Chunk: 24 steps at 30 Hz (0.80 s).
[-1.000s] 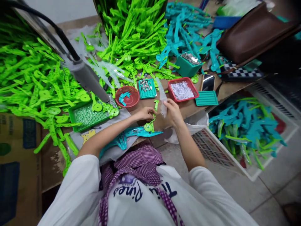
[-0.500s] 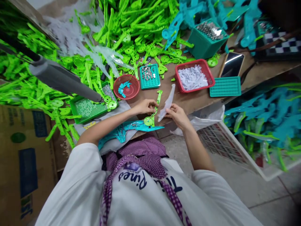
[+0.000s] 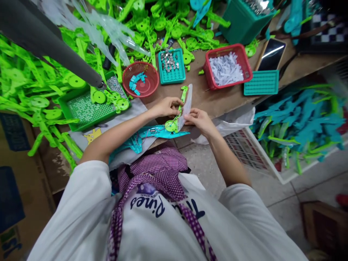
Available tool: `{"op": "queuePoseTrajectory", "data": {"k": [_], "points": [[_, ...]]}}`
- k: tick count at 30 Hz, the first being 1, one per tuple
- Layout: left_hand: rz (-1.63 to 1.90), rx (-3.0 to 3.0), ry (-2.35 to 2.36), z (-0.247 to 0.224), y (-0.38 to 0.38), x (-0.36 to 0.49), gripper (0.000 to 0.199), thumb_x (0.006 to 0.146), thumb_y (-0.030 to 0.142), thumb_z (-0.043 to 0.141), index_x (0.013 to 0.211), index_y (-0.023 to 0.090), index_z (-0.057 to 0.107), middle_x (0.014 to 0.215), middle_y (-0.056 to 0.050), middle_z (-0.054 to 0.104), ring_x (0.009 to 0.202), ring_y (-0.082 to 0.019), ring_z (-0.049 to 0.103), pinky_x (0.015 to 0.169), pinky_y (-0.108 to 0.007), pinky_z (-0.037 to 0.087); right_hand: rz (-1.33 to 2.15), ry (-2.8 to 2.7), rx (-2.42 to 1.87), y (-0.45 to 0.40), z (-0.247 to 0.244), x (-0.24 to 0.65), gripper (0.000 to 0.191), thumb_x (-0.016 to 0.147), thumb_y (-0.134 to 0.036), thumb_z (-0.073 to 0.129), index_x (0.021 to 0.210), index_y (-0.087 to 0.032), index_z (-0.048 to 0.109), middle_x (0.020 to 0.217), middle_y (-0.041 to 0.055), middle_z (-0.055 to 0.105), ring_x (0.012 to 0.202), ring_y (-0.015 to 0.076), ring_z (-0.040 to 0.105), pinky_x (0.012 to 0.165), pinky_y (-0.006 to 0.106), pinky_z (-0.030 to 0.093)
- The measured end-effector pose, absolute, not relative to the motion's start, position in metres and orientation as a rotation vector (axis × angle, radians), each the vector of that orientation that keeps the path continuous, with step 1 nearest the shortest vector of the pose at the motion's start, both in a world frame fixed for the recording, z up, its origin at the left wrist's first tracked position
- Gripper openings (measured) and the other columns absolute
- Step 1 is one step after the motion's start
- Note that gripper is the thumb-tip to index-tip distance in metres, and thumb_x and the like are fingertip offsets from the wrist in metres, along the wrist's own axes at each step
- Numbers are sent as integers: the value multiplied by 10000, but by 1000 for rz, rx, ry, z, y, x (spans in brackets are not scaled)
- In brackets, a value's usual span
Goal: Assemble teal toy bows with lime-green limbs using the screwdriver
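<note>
Left hand (image 3: 170, 107): fingertips curled in and closed on a slim lime-green plastic arm (image 3: 183, 95), near its middle (whether also gripping the thin wire alongside, cannot tell). Right hand (image 3: 199, 119): thumb and forefinger pinched on the edge of a translucent white plastic blade (image 3: 187, 103), remaining fingers loosely bent. Blade tilted alongside the lime-green arm, partly overlapping its right edge in view. Disc end of the arm over a turquoise moulded shell (image 3: 160, 132), wired, lying along the near table edge, partly on a grey sheet (image 3: 136, 110) with yellow cartoon figure.

Beyond, left to right: green perforated basket (image 3: 100, 119) of small silvery pieces; round red basket (image 3: 154, 78) with turquoise bits; ribbed teal tray (image 3: 172, 77) bearing silver discs; rectangular red basket (image 3: 225, 85) full of white strips; flat teal tray (image 3: 261, 83), just below a smartphone (image 3: 271, 54).

At left: heaped lime-green parts (image 3: 21, 79), under a grey tapered tool (image 3: 78, 63). At right, below table level: white lattice crate (image 3: 244, 146), turquoise and lime-green pieces inside.
</note>
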<state>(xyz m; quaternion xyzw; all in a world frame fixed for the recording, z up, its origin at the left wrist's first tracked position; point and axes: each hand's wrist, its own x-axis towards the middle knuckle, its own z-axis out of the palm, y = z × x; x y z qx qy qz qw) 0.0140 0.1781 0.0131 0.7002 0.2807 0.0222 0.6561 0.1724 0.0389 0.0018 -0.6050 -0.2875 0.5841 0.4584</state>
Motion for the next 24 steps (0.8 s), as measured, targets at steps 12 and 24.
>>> {"op": "queuePoseTrajectory", "data": {"k": [12,24], "points": [[155,1706,745,9,173,10,704,740,107,782,1368,87,466,644,61,625,553,-110,598,595,-198,469,1321,-1019,-1843,44,11,170,385,773,-527,769,910,-235,560,582,-24,634,455,157,592,456,309,537],[98,1663,712,7,176,12,852,742,110,746,1519,61,399,607,27,657,527,-148,609,600,-250,528,345,-1696,-1910,82,2,183,512,1024,-424,329,1456,-232,523,1528,86,525,1450,250,447,1195,509,377]]}}
